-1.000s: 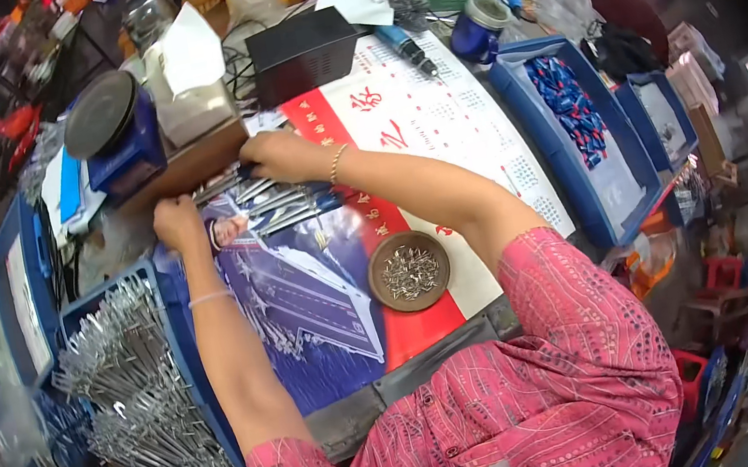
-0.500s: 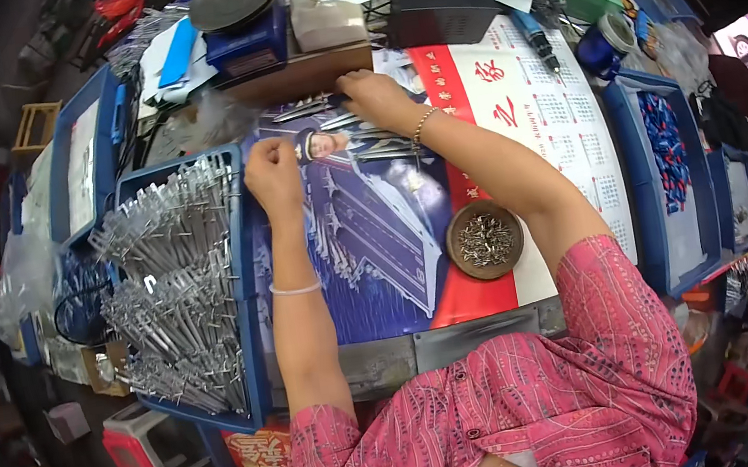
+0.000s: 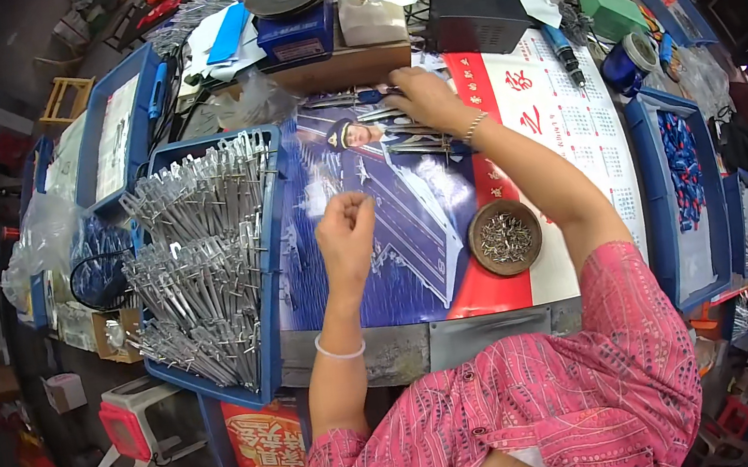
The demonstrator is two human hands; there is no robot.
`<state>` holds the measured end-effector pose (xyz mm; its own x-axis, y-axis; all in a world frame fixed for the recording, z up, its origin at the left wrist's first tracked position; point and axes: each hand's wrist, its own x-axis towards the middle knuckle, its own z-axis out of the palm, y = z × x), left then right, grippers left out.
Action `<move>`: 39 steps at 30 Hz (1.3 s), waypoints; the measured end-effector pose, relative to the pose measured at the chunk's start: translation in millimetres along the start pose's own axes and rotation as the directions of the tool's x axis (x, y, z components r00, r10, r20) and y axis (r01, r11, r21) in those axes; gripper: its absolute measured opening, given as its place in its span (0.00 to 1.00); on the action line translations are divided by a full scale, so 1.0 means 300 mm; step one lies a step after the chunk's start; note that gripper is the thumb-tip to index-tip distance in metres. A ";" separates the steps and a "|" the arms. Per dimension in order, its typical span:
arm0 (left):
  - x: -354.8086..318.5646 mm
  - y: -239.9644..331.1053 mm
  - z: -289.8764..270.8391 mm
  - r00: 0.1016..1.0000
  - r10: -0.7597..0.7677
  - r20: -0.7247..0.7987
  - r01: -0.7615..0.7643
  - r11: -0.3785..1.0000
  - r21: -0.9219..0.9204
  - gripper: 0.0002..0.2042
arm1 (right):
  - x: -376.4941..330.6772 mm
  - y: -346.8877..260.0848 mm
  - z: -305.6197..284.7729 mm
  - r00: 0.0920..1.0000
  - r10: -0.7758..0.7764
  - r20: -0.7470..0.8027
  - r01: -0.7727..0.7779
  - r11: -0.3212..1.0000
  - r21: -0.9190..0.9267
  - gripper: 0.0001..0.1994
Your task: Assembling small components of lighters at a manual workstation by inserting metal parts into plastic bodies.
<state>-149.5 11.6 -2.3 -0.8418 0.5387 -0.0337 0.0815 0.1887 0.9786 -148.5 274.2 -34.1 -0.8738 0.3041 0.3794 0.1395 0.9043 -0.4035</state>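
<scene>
Head view, the only one. My right hand point(image 3: 429, 100) reaches over the loose pile of slim, silvery metal pieces point(image 3: 419, 145) at the back of the glossy printed sheet in blue, red and white point(image 3: 361, 304). Its fingers point down at the pile's far edge; whether they pinch a piece I cannot tell. My left hand point(image 3: 347, 238) hangs above the blue part of the sheet, fingers curled and thumb near the forefinger; I see nothing between them, but cannot rule out a small part hidden there.

Risks, in my judgement. The pieces lie close and partly across one another, so lifting one could drag its neighbours, and the slick-looking sheet would let them slide. My hand hides part of the pile, which could lead to a poor grasp.

The round, brown, shallow bowl point(image 3: 476, 247) of small silvery metal pins point(image 3: 504, 237) stands beside the line of my right forearm; a low, careless sweep could tip it and scatter the pins.

To my left, the deep blue plastic tray point(image 3: 276, 278) is heaped with long, silvery metal parts point(image 3: 204, 270), some jutting toward its rim. A wide swing of my left forearm could catch those ends and pull parts out.
</scene>
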 end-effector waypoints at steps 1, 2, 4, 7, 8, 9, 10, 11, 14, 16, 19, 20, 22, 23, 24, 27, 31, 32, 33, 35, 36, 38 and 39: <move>-0.021 -0.019 -0.012 1.000 0.003 0.002 -0.003 0.999 -0.040 0.04 | -0.024 0.021 -0.026 0.998 -0.043 0.051 0.045 0.998 -0.037 0.12; -0.045 -0.007 -0.014 1.000 0.003 0.007 -0.003 0.999 -0.047 0.04 | -0.054 0.046 -0.069 0.993 -0.073 0.097 0.081 0.993 -0.083 0.12; -0.086 0.015 -0.031 0.998 -0.047 0.052 0.049 0.998 -0.028 0.04 | -0.096 0.075 -0.119 0.984 -0.052 0.171 0.063 0.996 -0.063 0.13; -0.129 -0.027 -0.051 0.994 -0.081 0.072 0.087 0.993 -0.083 0.04 | -0.108 0.102 -0.113 0.973 -0.054 0.226 0.057 0.998 -0.009 0.14; -0.142 -0.036 -0.057 0.993 -0.085 0.084 0.093 0.991 -0.095 0.04 | -0.105 0.100 -0.108 0.976 -0.068 0.208 0.065 0.998 0.019 0.14; -0.150 -0.060 -0.059 0.993 -0.076 0.093 0.087 0.989 -0.120 0.03 | -0.098 0.099 -0.105 0.975 -0.070 0.209 0.067 0.998 0.021 0.14; -0.161 -0.061 -0.062 0.993 -0.077 0.090 0.088 0.989 -0.119 0.03 | -0.089 0.095 -0.103 0.969 -0.108 0.222 0.106 0.994 0.020 0.14; -0.168 -0.057 -0.061 0.993 -0.076 0.092 0.086 0.990 -0.113 0.02 | -0.081 0.088 -0.098 0.960 -0.147 0.237 0.146 0.989 0.021 0.14; -0.180 -0.064 -0.065 0.992 -0.085 0.096 0.096 0.988 -0.125 0.02 | -0.067 0.054 -0.079 0.965 -0.124 0.233 0.114 0.992 0.056 0.15; -0.184 -0.062 -0.075 0.991 -0.092 0.099 0.105 0.984 -0.142 0.02 | -0.054 0.048 -0.048 0.965 -0.150 0.216 0.141 0.988 0.060 0.15; -0.184 -0.032 -0.098 0.995 -0.059 0.081 0.067 0.993 -0.097 0.02 | -0.029 0.004 -0.020 0.963 -0.202 0.180 0.191 0.978 0.081 0.14; -0.179 -0.009 -0.111 0.996 -0.056 0.072 0.064 0.990 -0.126 0.02 | -0.023 -0.009 -0.009 0.962 -0.207 0.180 0.194 0.977 0.086 0.14; -0.161 0.054 -0.134 0.997 -0.050 0.064 0.059 0.987 -0.152 0.02 | -0.018 -0.021 0.008 0.969 -0.190 0.156 0.175 0.979 0.106 0.12; -0.144 0.096 -0.145 0.999 -0.012 0.037 0.017 0.989 -0.145 0.02 | -0.017 -0.024 0.017 0.970 -0.189 0.154 0.174 0.979 0.107 0.12; -0.129 0.126 -0.158 1.000 0.027 0.008 -0.026 0.991 -0.134 0.02 | -0.015 -0.031 0.027 0.973 -0.184 0.142 0.169 0.979 0.112 0.12; -0.095 0.174 -0.172 0.997 0.066 -0.026 -0.070 0.985 -0.156 0.02 | -0.013 -0.045 0.037 0.973 -0.186 0.137 0.168 0.977 0.131 0.11; -0.104 0.176 -0.164 0.997 0.077 -0.025 -0.080 0.982 -0.170 0.03 | -0.042 -0.039 -0.003 0.972 -0.219 0.080 0.205 0.967 0.152 0.10; -0.115 0.169 -0.158 0.997 0.070 -0.028 -0.074 0.981 -0.181 0.03 | -0.055 -0.034 -0.018 0.972 -0.230 0.052 0.220 0.964 0.151 0.10; -0.125 0.154 -0.156 0.998 0.060 -0.021 -0.062 0.982 -0.179 0.03 | -0.065 -0.010 -0.036 0.980 -0.174 0.100 0.157 0.975 0.157 0.10; -0.149 0.137 -0.152 1.000 0.029 0.006 -0.028 0.983 -0.184 0.03 | -0.116 0.030 -0.100 0.980 -0.131 0.152 0.108 0.983 0.151 0.11; -0.161 0.127 -0.153 1.000 0.000 0.010 0.002 0.983 -0.184 0.03 | -0.136 0.044 -0.131 0.973 -0.108 0.205 0.077 0.985 0.154 0.11; -0.179 0.098 -0.151 0.999 -0.031 0.017 0.034 0.979 -0.201 0.03 | -0.185 0.062 -0.178 0.955 -0.081 0.285 0.031 0.984 0.173 0.12; -0.188 0.090 -0.149 0.999 -0.043 0.030 0.048 0.981 -0.190 0.03 | -0.208 0.070 -0.191 0.952 -0.098 0.290 0.052 0.986 0.161 0.12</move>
<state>-123.5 -50.4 35.1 -0.8281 0.5547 -0.0816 -0.0614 0.0549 0.9966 -64.4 291.4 -18.4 -0.9806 0.1143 0.1590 0.0170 0.8587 -0.5122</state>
